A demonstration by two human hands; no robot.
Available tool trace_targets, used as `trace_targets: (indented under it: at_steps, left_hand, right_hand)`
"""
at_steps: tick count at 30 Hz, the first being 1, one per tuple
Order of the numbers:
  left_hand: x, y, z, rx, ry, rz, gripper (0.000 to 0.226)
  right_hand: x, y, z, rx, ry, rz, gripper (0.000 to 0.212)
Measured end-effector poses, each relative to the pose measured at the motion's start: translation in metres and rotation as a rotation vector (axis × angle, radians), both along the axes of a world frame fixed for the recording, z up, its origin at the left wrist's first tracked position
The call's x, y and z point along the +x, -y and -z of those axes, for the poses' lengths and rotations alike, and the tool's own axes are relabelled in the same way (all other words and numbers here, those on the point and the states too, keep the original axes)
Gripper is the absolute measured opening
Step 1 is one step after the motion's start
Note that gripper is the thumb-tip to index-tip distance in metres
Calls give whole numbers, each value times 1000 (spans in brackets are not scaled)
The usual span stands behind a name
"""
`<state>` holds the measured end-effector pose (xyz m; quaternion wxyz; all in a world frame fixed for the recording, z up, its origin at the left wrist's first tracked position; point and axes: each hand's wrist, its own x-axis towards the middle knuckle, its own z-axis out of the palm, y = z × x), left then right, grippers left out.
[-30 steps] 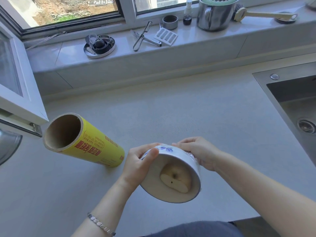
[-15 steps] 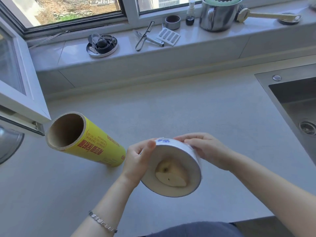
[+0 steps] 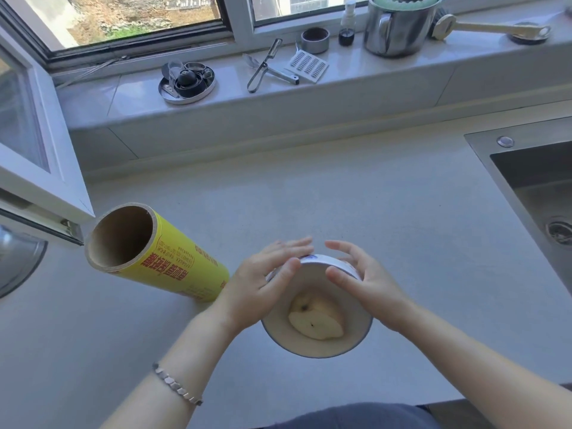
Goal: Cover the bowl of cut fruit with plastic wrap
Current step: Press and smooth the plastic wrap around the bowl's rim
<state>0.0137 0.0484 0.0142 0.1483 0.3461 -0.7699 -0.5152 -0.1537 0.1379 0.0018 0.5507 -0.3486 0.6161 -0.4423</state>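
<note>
While the bowl (image 3: pixel 322 352) tilts toward the worktop's (image 3: pixel 387 205) near edge, both hands flank its far rim. Left hand (image 3: pixel 263 289): fingers straight, thumb on the rim. Right hand (image 3: pixel 368 281): fingers spread, loosely curved, thumb over the bowl mouth. Cut fruit (image 3: pixel 315 320) inside. Wrap roll (image 3: pixel 179 267) lies just left of the left wrist. Worktop runs far to the sill step; sink (image 3: pixel 483 156) edge well right.

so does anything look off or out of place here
The bowl is tipped with its mouth toward the person, held between the left hand and right hand, yet the cut fruit sits inside. Nothing has spilled on the counter; the plastic wrap roll lies on its side.
</note>
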Motion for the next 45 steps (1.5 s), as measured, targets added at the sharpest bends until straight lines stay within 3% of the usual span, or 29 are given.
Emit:
trace_targets:
  at_steps: [5,8,11,14,16,20,23,26,31,37,45]
  left_hand:
    - [-10,-2,3,81,21,-28,30]
    - [-11,5,2,163,97,8,37]
    - [-18,8,-5,199,172,93,61]
    - [-22,1,-4,230,103,15,49]
    - [-22,0,3,245,54,-71,43]
    - [-14,-6,20,317,-7,-174,70]
    - [-11,-10,21,323,-40,-252,39]
    - [-9,-11,20,303,-60,-280,31]
    - [-8,-11,18,284,-51,-301,28]
    - [-3,-12,14,264,-79,-288,23]
    - [-4,-18,13,269,-51,-253,20]
  right_hand:
    - [-1,2,-3,-6,34,43,43]
    - [-1,3,-4,8,5,25,53]
    - [0,6,-5,34,-41,-32,70]
    - [1,10,-9,55,-92,-48,80]
    - [-4,12,-11,86,-62,-67,75]
    - [-24,16,-19,186,-80,-119,40]
    - [-34,17,-19,274,-152,-221,36]
    - [-36,20,-18,302,-218,-266,27]
    - [-35,32,-19,398,-90,-223,16]
    - [-40,35,-15,467,276,-216,22]
    - [-44,38,-16,729,373,-393,20]
